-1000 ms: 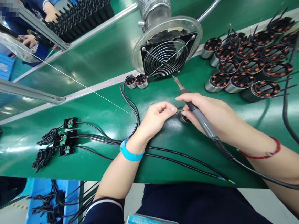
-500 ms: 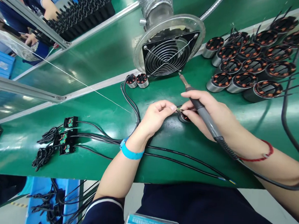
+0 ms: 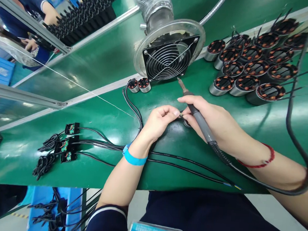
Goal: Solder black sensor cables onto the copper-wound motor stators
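My right hand [image 3: 209,116] grips a grey soldering iron [image 3: 200,121], its tip pointing away toward the fan. The thumb and a finger of that hand also reach down to thin wire ends [image 3: 181,114]. My left hand [image 3: 160,121] is closed, pinching these wires between thumb and forefinger. Just below the fingertips sits a small motor stator [image 3: 186,123], mostly hidden by my right hand. Black cables [image 3: 172,154] run under my left forearm from small black boxes with green circuit boards [image 3: 70,142] on the left.
A round-hooded extractor fan [image 3: 169,61] stands at the back, two small stators [image 3: 144,85] beside it. Several larger stators [image 3: 244,81] cluster at right. The iron's black cord [image 3: 289,115] loops on the right. A blue bin [image 3: 36,209] holds cables below. A co-worker's arm [image 3: 50,13] shows beyond the partition.
My right hand and the soldering iron have shifted slightly left, closer to my left hand. The view has moved a little. Both hands keep their grips.
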The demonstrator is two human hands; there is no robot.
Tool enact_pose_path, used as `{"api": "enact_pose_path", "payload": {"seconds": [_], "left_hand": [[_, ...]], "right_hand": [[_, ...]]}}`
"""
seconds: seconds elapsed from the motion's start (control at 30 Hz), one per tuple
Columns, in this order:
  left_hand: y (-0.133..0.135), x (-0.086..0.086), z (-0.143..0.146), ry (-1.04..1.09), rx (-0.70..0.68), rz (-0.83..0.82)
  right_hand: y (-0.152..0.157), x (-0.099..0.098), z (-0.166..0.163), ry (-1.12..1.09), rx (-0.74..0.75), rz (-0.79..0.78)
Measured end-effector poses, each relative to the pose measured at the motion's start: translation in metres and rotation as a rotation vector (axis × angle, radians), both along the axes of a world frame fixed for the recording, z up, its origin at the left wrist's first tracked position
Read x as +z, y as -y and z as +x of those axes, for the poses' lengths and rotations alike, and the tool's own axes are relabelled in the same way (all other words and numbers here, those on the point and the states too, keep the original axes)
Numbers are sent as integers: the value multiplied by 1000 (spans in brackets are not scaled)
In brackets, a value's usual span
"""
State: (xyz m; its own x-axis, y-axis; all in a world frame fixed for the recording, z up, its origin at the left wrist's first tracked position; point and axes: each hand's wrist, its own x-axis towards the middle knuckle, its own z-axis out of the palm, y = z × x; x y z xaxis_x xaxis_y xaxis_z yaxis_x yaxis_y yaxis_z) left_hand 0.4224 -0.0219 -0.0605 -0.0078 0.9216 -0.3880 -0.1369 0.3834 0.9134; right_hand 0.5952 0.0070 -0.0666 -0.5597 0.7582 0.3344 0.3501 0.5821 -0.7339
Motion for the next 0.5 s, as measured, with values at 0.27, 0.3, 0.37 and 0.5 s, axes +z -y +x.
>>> {"api": "enact_pose_path", "payload": {"seconds": [0.27,0.3,0.37,0.5], "left_hand": [[0,-2,-2,-51,-1,42],[1,-3,-2,-54,0,38],[0,-3,-2,-51,-1,35],[-1,-2,-2,-42,6,17]], "right_hand": [[1,-7,1,-37,-21,-55],[1,-9,1,-19,-15,-26],[3,-12,2,11,-32,21],[7,-10,2,34,-76,29]]}}
